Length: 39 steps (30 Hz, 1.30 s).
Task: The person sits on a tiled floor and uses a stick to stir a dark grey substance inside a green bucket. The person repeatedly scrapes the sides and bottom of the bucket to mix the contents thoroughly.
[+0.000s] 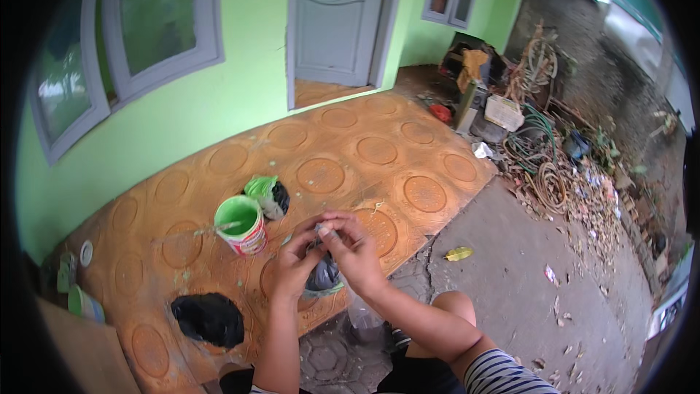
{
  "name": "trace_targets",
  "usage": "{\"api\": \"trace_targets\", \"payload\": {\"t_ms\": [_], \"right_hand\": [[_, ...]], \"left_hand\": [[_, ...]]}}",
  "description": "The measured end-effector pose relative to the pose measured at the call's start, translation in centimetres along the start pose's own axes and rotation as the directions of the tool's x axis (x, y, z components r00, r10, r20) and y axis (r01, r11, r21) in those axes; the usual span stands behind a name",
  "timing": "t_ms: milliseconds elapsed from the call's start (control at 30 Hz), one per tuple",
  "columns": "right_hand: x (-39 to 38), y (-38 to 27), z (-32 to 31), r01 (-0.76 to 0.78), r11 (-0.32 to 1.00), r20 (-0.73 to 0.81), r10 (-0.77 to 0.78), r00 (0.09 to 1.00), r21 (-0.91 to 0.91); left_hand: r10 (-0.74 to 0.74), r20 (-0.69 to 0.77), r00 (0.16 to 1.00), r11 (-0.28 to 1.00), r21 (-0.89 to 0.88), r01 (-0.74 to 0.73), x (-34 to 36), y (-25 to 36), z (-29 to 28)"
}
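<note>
1. Orange tiles (321, 175) are meeting a green wall (251, 58) and a grey door (335, 33) on the far side.
2. The left hand (294, 257) and right hand (353, 249) are clamping their fingertips together on the top of a grey bag (323, 276), at the tiles' near edge.
3. A bucket (251, 239) is standing left of them; black plastic (208, 319) is lying nearer.
4. Concrete (503, 306) is stretching right, hoses (536, 131) lying far right.

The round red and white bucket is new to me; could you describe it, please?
Below the light green wall lies an orange floor with raised circles. Left of the person's bare left hand stands the round bucket. Unlike the green-and-black plastic bundle beside it, it has a thin stick over its rim.
</note>
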State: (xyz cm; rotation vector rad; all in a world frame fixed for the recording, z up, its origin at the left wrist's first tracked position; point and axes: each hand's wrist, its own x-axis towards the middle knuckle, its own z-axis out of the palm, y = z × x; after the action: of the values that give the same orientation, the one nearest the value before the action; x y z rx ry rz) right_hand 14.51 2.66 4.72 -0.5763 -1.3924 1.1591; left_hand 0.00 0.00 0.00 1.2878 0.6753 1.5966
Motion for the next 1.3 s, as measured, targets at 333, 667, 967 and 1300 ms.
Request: {"api": "trace_targets", "payload": {"t_ms": [333, 667, 967, 1300], "right_hand": [[0.2, -2.1, 2.3, -0.114, 0.993, 0.143, 0.114, 0.983, -0.009], [-2.7, -0.2, 10.4, -0.267, 0.962, 0.383, 0.224, 0.896, 0.064], [-7.4, 5.9, 20.7, -0.387, 0.915, 0.581, 0.256, 0.773, 0.112], [-12.4, 14.1, 31.1, -0.530, 0.842, 0.629, 0.361, 0.689, 0.097]], "left_hand": [[-0.055, -0.612, 0.789, 0.989, 0.073, 0.126, -9.8, 4.8, -6.0], [0.345, -0.934, -0.095, 0.741, 0.209, 0.638, -30.9, 4.2, -24.5], [0.081, -0.965, -0.250, 0.322, -0.213, 0.923, -35.2, -5.5, -27.5], [-0.303, -0.926, -0.227, 0.367, -0.333, 0.869, -34.0, -7.2, -26.3]]}}
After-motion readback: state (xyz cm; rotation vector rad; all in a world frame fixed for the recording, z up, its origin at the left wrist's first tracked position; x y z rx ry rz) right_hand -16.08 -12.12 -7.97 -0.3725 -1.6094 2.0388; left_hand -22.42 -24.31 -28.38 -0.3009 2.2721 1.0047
